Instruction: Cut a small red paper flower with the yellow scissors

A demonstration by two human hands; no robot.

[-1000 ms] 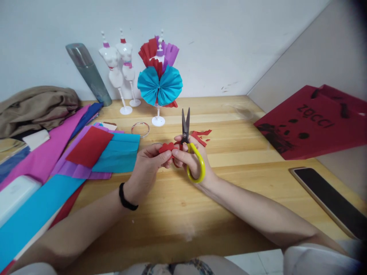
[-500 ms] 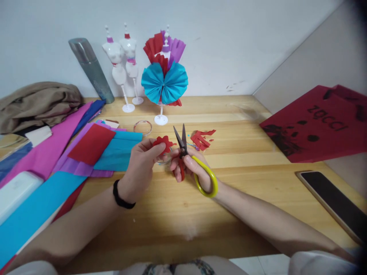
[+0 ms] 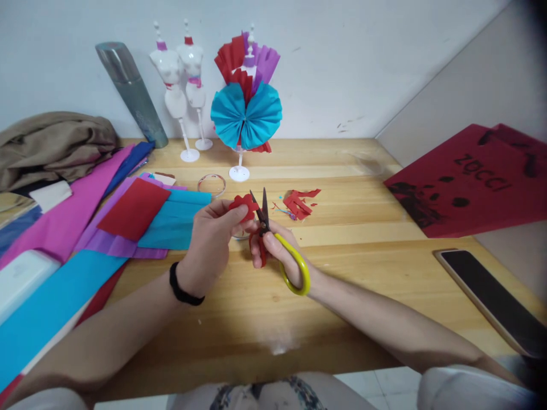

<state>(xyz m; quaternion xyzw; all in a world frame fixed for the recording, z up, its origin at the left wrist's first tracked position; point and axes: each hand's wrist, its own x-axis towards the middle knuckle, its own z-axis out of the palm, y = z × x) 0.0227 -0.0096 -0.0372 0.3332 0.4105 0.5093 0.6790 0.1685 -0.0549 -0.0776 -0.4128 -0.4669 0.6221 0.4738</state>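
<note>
Between the thumb and fingers of my left hand [image 3: 210, 233] is a small red paper piece [image 3: 243, 206] with a scalloped edge. My right hand [image 3: 280, 250] grips scissors [image 3: 300, 267] with one yellow and one red handle. Their dark blades stand slightly apart and point away from me, the left blade at the right edge of the red piece. Beyond the hands, red paper scraps [image 3: 299, 203] lie on the wooden table [image 3: 342, 273].
Colored paper sheets [image 3: 171, 222] and a brown cloth [image 3: 55, 145] lie left. At the back stand a bottle [image 3: 137, 97], two bare mannequins [image 3: 174, 102] and one dressed in folded paper [image 3: 248, 114]. Right are a red bag [image 3: 474, 182] and a phone [image 3: 491, 296].
The scissors in my right hand have moved left, up to the red paper piece. Their blades show about the same gap. The whole view has shifted slightly.
</note>
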